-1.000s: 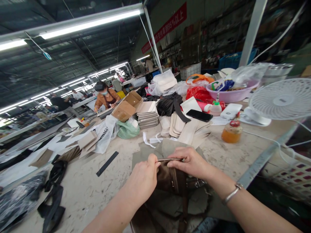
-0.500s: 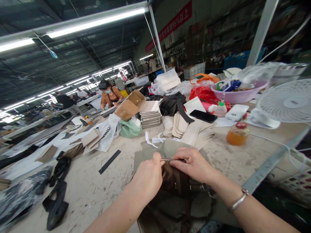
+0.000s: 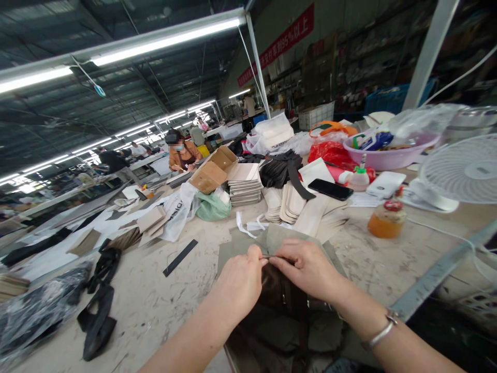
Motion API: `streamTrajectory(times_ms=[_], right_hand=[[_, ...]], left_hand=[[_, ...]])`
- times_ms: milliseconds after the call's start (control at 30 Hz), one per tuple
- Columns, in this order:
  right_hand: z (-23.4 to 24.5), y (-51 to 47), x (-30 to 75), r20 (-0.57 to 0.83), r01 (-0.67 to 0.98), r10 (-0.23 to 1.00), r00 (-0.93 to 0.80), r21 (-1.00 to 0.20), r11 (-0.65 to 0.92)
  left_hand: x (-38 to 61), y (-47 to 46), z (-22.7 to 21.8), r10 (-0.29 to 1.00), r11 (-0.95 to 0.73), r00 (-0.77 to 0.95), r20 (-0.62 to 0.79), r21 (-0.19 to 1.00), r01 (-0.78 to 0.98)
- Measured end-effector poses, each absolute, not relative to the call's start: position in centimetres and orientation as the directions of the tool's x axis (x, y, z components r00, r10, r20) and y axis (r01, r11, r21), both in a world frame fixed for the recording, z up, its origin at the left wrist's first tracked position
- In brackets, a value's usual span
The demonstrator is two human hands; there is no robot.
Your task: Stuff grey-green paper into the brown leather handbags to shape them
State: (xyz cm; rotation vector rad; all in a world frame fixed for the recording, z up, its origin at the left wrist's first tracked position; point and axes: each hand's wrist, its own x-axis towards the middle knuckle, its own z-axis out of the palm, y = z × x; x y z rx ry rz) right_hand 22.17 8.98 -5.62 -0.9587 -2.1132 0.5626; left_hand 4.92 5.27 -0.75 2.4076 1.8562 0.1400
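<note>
A dark brown bag [image 3: 277,290] with a zipper lies at the table's near edge, partly over grey-green sheets [image 3: 238,246]. Its upper edge is pinched between the fingers of my left hand [image 3: 243,277]. Close beside it, my right hand [image 3: 306,264] grips the same edge with thumb and fingers, the two hands almost touching. Straps and metal fittings hang on the bag's near side, much of it in shadow and hidden under my forearms.
A black strip [image 3: 180,257] and black straps [image 3: 97,321] lie to the left. Beyond are stacked pale panels [image 3: 245,184], a phone [image 3: 331,189], an amber glue jar [image 3: 387,220], a purple basin [image 3: 392,155] and a white fan [image 3: 466,168]. A co-worker [image 3: 184,153] sits further back.
My right hand has slid left along the bag's edge, closer to my left hand. The whole view has shifted slightly, so the table things appear further right.
</note>
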Motion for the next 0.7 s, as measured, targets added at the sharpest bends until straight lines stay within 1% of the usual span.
streamTrajectory(times_ms=[167, 233, 300, 367, 400, 433, 533, 567, 633, 700], right_hand=[[-5.5, 8.7, 22.2, 0.481, 0.49, 0.754, -0.448, -0.573, 0.657], [-5.6, 8.6, 22.3, 0.493, 0.489, 0.745, -0.449, -0.562, 0.667], [-5.7, 8.6, 22.5, 0.491, 0.492, 0.744, -0.453, -0.559, 0.668], [-5.8, 8.6, 22.7, 0.483, 0.492, 0.75, -0.452, -0.567, 0.661], [-5.9, 8.6, 22.8, 0.482, 0.488, 0.752, -0.449, -0.573, 0.659], [-5.9, 8.6, 22.9, 0.484, 0.484, 0.752, -0.446, -0.577, 0.658], [-6.1, 8.5, 23.0, 0.499, 0.475, 0.747, -0.439, -0.577, 0.664], [-6.2, 8.4, 23.0, 0.501, 0.474, 0.746, -0.438, -0.576, 0.666], [-6.3, 8.4, 23.1, 0.505, 0.467, 0.743, -0.439, -0.578, 0.669], [-6.4, 8.4, 23.2, 0.504, 0.458, 0.742, -0.442, -0.584, 0.67]], left_hand=[[3.7, 3.8, 0.2, 0.942, -0.329, 0.335, 0.01, 0.228, 0.917], [3.0, 3.0, 0.5, 0.947, -0.318, 0.321, 0.03, 0.253, 0.914], [2.4, 2.3, 0.9, 0.972, -0.228, 0.202, 0.122, 0.269, 0.936], [2.1, 1.7, 1.2, 0.965, -0.14, 0.069, 0.252, 0.277, 0.951], [2.0, 1.3, 1.3, 0.953, -0.132, 0.049, 0.3, 0.265, 0.955], [2.1, 1.0, 1.4, 0.943, -0.156, 0.072, 0.325, 0.24, 0.958], [2.7, 0.6, 1.0, 0.922, -0.284, 0.231, 0.31, 0.141, 0.948], [2.9, 0.6, 0.7, 0.92, -0.304, 0.258, 0.294, 0.122, 0.945], [3.0, 1.2, 0.2, 0.928, -0.295, 0.254, 0.271, 0.12, 0.948], [2.8, 2.1, 0.0, 0.943, -0.282, 0.242, 0.23, 0.161, 0.946]])
